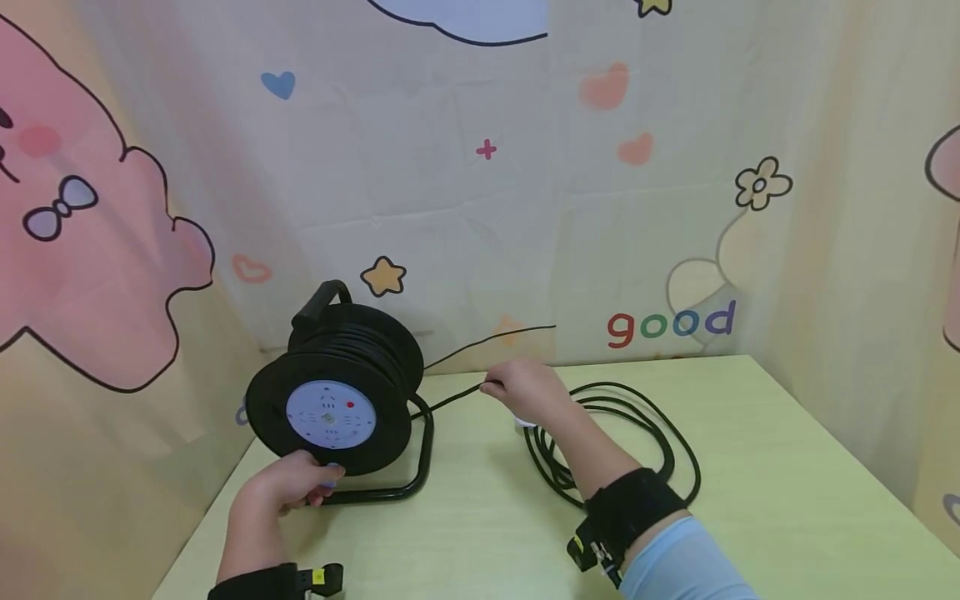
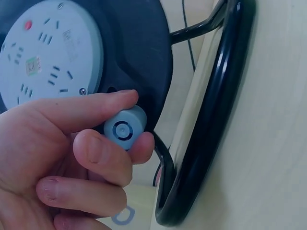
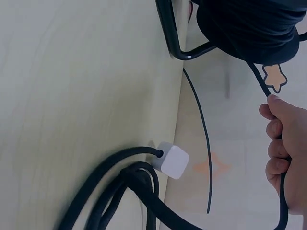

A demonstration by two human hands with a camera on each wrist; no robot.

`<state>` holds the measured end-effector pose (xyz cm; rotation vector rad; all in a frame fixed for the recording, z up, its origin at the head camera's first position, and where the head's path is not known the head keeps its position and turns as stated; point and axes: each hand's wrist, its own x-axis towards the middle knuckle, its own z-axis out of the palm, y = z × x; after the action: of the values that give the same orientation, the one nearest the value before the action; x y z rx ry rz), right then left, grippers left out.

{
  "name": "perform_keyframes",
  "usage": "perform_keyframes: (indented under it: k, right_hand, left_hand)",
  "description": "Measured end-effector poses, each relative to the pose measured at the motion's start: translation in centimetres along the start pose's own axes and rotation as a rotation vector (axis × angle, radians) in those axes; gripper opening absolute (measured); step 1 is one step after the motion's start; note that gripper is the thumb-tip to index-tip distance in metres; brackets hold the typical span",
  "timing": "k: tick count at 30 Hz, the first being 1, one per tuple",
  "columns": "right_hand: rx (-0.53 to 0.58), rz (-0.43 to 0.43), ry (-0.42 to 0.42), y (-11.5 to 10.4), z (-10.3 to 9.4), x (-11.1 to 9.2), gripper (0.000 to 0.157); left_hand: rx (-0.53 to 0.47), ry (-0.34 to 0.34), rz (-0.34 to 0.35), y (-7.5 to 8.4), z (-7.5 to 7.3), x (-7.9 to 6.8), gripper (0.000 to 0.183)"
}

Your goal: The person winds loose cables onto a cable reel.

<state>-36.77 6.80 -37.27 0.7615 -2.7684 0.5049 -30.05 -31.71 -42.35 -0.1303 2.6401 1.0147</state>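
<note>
A black cable reel [image 1: 330, 400] with a pale round socket panel [image 2: 48, 57] stands on its tubular metal frame [image 1: 423, 454] at the table's left. My left hand [image 1: 296, 482] pinches a small round light-blue knob [image 2: 125, 128] low on the reel's front disc. To the right of the reel, my right hand [image 1: 528, 390] grips the black cable [image 3: 264, 81], which runs straight from the drum into the fingers. Loose cable coils [image 1: 630, 408] lie beside and under the right forearm. A white block-shaped plug [image 3: 172, 160] sits at the coils' end, mostly hidden by the hand in the head view.
The light wooden table [image 1: 465, 533] meets a printed cloth backdrop [image 1: 450, 183] at its back edge. A thin dark line [image 3: 204, 124] shows on the cloth behind the reel. The reel's carrying handle [image 1: 318, 304] rises at its top left.
</note>
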Motion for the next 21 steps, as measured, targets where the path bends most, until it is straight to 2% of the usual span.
perform_keyframes:
  k: [6,14,21]
  right_hand:
    - [0.004,-0.016,-0.017,-1.1,0.8,0.1,0.017]
    - [-0.043,-0.05,-0.027,-2.6,1.8,0.8,0.019]
    - [-0.1,-0.074,-0.058,-4.0,2.7,1.3,0.026]
  left_hand:
    - [-0.077,0.032,-0.02,-1.0,-0.9,-0.3,0.043]
    - [-0.118,0.093,-0.017,-2.2,-2.1,-0.5,0.041]
    - [-0.137,0.138,-0.001,-2.5,-3.4,-1.3,0.043]
